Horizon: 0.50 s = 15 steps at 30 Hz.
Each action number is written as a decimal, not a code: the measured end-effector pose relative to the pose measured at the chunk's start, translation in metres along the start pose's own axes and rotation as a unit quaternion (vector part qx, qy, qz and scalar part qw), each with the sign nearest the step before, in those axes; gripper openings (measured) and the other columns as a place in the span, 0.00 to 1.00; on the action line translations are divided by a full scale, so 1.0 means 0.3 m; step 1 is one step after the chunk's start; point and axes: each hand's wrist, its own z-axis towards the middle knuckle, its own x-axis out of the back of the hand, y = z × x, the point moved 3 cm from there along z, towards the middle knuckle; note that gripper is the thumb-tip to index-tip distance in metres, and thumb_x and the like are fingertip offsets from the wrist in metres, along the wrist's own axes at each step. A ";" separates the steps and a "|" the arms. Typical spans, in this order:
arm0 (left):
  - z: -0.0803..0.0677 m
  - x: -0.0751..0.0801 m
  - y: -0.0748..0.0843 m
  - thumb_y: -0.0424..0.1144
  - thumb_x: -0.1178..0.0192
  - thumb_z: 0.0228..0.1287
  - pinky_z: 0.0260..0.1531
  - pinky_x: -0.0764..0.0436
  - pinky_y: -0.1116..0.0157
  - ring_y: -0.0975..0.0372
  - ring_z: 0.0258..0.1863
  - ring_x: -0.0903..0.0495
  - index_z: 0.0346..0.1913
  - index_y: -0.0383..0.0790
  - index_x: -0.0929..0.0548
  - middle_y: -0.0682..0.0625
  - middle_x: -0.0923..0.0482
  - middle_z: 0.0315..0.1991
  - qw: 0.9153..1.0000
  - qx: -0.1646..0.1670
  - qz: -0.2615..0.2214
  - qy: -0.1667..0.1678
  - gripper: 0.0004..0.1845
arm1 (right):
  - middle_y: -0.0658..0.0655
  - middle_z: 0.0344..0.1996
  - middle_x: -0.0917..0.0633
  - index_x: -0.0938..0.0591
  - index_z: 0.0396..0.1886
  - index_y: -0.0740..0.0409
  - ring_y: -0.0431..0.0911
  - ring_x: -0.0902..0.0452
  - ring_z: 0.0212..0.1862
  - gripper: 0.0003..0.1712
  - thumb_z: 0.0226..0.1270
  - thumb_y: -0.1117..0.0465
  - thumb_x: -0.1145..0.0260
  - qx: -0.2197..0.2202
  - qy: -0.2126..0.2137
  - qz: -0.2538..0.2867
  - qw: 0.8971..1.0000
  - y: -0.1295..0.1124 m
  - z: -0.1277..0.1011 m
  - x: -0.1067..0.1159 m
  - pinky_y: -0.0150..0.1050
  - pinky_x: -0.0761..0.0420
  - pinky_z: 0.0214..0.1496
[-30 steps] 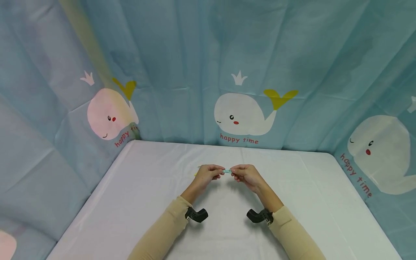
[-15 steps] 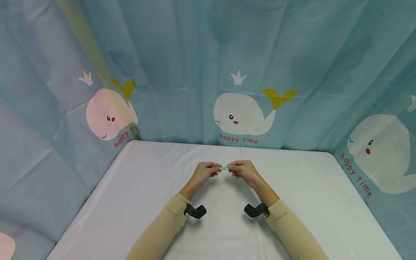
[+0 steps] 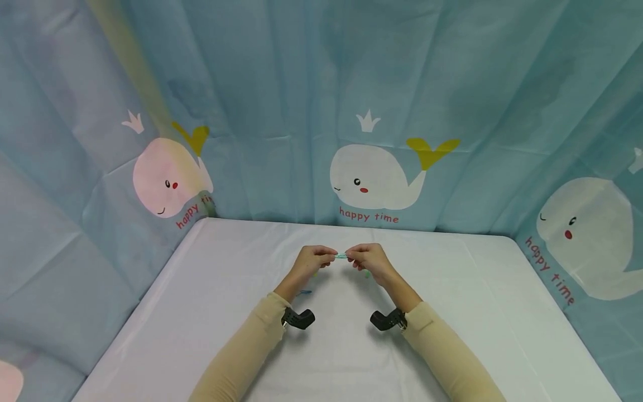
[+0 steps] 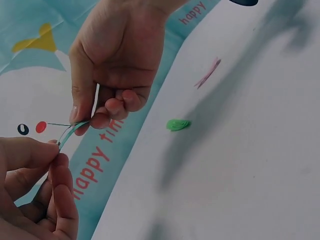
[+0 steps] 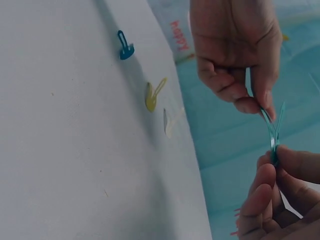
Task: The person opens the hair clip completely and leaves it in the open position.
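A: Quick status, pls. Where's the clip?

B: Teal clip [image 3: 341, 255] is up off the white table [image 3: 452, 296], btwn my two hands. L hand [image 3: 311, 262]: thumb + finger pinched on one arm of it. R hand [image 3: 370, 261]: thumb + finger clamped on the end where the arms meet. Other prong sticks out free, so it looks unsnapped.

A: What could go wrong?

B: Slip, mostly. It's thin and I've only tiny bits of it, so a hard tug from either side could pop it out & drop it. If it's springy, as I'd guess, it could snap over and nip a fingertip. Twist the spread arms too far and they'd prob bend.

A: Anything below to mix it up w/?

B: Yep: blue clip [image 5: 126, 52], yellow clip [image 5: 151, 100] and whitish clip [image 5: 166, 121] on my L side; green clip [image 4: 178, 125] and pink clip [image 4: 207, 73] on my R. A dropped one could land among them.

A: Labels?

B: None I can read on the clips or the black wrist cams [image 3: 300, 319]. Only text is on the blue curtain [image 3: 281, 178]: red "happy time" [image 3: 369, 215] under the whales, the far-L one cut off at a fold.
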 end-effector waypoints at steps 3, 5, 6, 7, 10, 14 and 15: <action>0.007 0.012 -0.004 0.37 0.37 0.64 0.49 0.22 0.51 0.62 0.32 0.24 0.42 0.37 0.12 0.49 0.17 0.34 1.000 -0.001 0.009 0.007 0.08 | 0.53 0.25 0.16 0.14 0.39 0.69 0.43 0.25 0.25 0.12 0.66 0.62 0.34 0.001 0.008 -0.008 1.000 -0.004 0.012 -0.011 0.33 0.24 0.30; 0.012 0.018 -0.007 0.37 0.38 0.64 0.49 0.22 0.51 0.62 0.32 0.24 0.41 0.37 0.12 0.49 0.17 0.34 1.000 -0.002 0.020 0.013 0.08 | 0.54 0.26 0.15 0.14 0.39 0.69 0.43 0.25 0.25 0.12 0.66 0.62 0.34 0.000 0.010 -0.009 1.000 -0.006 0.020 -0.017 0.33 0.24 0.30; 0.014 0.021 -0.008 0.37 0.38 0.64 0.48 0.21 0.51 0.62 0.32 0.24 0.41 0.37 0.12 0.49 0.17 0.34 1.000 -0.003 0.025 0.016 0.08 | 0.55 0.26 0.15 0.14 0.39 0.69 0.42 0.25 0.25 0.11 0.66 0.63 0.35 0.000 0.010 -0.012 1.000 -0.007 0.023 -0.021 0.33 0.25 0.30; 0.016 0.025 -0.010 0.37 0.38 0.64 0.48 0.21 0.51 0.62 0.32 0.24 0.41 0.37 0.12 0.49 0.17 0.34 0.999 -0.002 0.029 0.020 0.08 | 0.54 0.26 0.15 0.14 0.39 0.69 0.42 0.25 0.25 0.11 0.66 0.63 0.35 0.001 0.010 -0.015 1.000 -0.008 0.028 -0.024 0.32 0.25 0.30; 0.021 0.035 -0.014 0.36 0.37 0.64 0.45 0.20 0.54 0.61 0.32 0.23 0.40 0.38 0.12 0.48 0.16 0.35 0.998 0.003 0.045 0.034 0.07 | 0.53 0.25 0.15 0.13 0.39 0.69 0.42 0.25 0.25 0.11 0.66 0.64 0.35 0.001 0.011 -0.020 1.000 -0.008 0.043 -0.036 0.32 0.25 0.29; 0.031 0.046 -0.023 0.36 0.37 0.64 0.38 0.22 0.63 0.60 0.34 0.23 0.40 0.38 0.12 0.47 0.16 0.36 0.996 0.016 0.073 0.045 0.07 | 0.52 0.23 0.16 0.13 0.37 0.68 0.41 0.25 0.24 0.10 0.65 0.64 0.35 0.001 0.015 -0.035 0.999 -0.001 0.068 -0.051 0.32 0.25 0.29; 0.034 0.047 -0.027 0.36 0.37 0.64 0.36 0.23 0.64 0.60 0.34 0.22 0.40 0.38 0.12 0.47 0.16 0.36 0.996 0.018 0.080 0.046 0.07 | 0.52 0.23 0.16 0.13 0.37 0.68 0.41 0.25 0.24 0.10 0.65 0.64 0.34 0.001 0.017 -0.039 0.999 0.002 0.074 -0.055 0.32 0.25 0.28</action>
